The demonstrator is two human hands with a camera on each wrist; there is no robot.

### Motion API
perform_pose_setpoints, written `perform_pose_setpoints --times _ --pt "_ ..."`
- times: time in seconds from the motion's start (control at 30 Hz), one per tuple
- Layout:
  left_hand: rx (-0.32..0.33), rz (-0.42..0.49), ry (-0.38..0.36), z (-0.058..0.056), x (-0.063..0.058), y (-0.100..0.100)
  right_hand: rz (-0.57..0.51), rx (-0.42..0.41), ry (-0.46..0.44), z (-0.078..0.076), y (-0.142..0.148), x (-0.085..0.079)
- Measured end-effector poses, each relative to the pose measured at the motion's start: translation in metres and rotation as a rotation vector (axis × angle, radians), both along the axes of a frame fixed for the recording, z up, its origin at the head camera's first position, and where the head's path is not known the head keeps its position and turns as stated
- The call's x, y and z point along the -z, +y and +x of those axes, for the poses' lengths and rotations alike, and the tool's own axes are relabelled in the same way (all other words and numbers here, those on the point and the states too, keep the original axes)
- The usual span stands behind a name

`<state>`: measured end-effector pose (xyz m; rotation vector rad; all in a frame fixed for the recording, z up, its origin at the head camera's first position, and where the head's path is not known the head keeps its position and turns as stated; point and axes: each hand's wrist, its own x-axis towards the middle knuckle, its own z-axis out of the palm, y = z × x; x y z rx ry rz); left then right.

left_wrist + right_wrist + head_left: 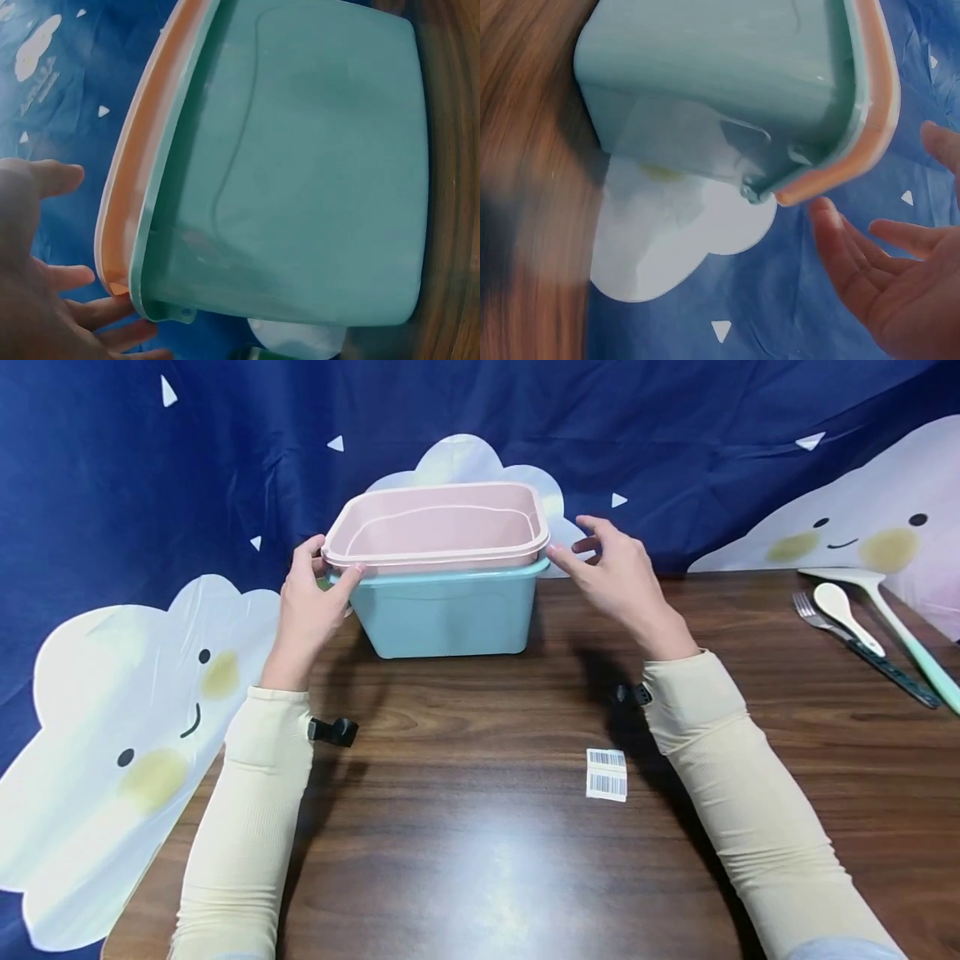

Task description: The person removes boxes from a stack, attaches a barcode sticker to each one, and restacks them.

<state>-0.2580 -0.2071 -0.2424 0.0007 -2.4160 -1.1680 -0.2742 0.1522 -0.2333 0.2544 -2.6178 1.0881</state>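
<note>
A pale pink plastic bin [442, 527] sits nested inside a light blue-green plastic bin [450, 618] at the back of the table. Its rim stands a little above the lower bin's rim. At the left end is my left hand [311, 610], thumb and fingers spread; in the left wrist view, fingertips [112, 309] reach the rims at the corner, though firm contact is unclear. My right hand [615, 572] hovers off the right end with fingers extended. In the right wrist view, a small gap separates its nearest fingertip from the pink rim.
A white barcode label [606, 774] lies on the brown wooden table [450, 735]. Towards the right edge are a fork [817, 614], a white spoon [847, 614] and a mint-handled utensil [911, 631]. Behind hangs a blue cloth [525, 402] with cloud figures.
</note>
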Motion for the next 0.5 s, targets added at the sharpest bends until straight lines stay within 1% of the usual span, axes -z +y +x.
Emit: perform_pose_setpoints --times 0.1,0.27,0.37,0.5 --pt "-0.017 0.066 0.019 -0.004 0.003 -0.001 -0.059 -0.011 0.022 -0.006 -0.008 0.004" --pt "-0.064 0.110 0.047 -0.012 0.004 -0.004 -0.128 -0.026 0.066 -0.015 -0.015 0.009" --pt "-0.070 0.149 0.072 -0.016 0.003 -0.006 -0.214 -0.049 0.081 -0.022 -0.017 0.012" --pt "-0.074 0.183 0.082 -0.019 0.003 -0.006 -0.375 -0.092 0.075 -0.026 -0.022 0.014"
